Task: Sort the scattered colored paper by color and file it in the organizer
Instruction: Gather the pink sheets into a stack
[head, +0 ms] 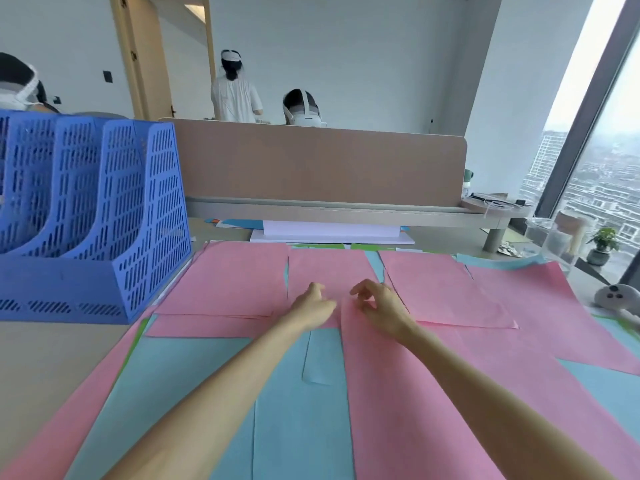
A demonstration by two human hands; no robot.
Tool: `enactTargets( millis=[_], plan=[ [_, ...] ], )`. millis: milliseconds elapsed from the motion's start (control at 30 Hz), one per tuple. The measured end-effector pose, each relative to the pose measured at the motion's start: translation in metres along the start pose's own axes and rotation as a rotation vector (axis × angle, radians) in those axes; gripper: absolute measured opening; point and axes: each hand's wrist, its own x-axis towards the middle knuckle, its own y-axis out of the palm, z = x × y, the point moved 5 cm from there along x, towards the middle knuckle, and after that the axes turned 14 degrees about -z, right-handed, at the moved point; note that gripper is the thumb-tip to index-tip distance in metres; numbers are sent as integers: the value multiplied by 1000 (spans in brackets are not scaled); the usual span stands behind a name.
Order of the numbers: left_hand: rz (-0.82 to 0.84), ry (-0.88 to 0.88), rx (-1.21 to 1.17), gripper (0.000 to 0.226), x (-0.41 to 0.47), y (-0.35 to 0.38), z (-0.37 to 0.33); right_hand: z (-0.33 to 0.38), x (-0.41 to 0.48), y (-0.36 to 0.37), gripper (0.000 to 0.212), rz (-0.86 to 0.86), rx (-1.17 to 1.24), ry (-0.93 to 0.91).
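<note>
Pink sheets [239, 282] cover most of the desk, overlapping light blue sheets [194, 375] nearer to me. Green paper edges [363, 247] peek out at the far side. The blue plastic organizer [104, 209] stands at the left with its slots showing no paper. My left hand [313, 304] rests on a pink sheet in the middle with fingers loosely curled. My right hand [377, 304] is right beside it, its fingertips at the top corner of a long pink sheet [415, 393]. Whether either hand pinches paper is unclear.
A stack of white paper [332, 232] lies under the beige partition [318, 164]. A plant pot [602, 244] and clear containers [554, 237] stand at the right by the window, with a small grey plush toy [616, 297]. People with headsets are behind the partition.
</note>
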Motion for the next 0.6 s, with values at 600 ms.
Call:
enactTargets(
  millis=[600],
  plan=[
    [-411, -213, -430, 35, 86, -25, 18, -71, 27, -10, 81, -171, 428, 750]
  ],
)
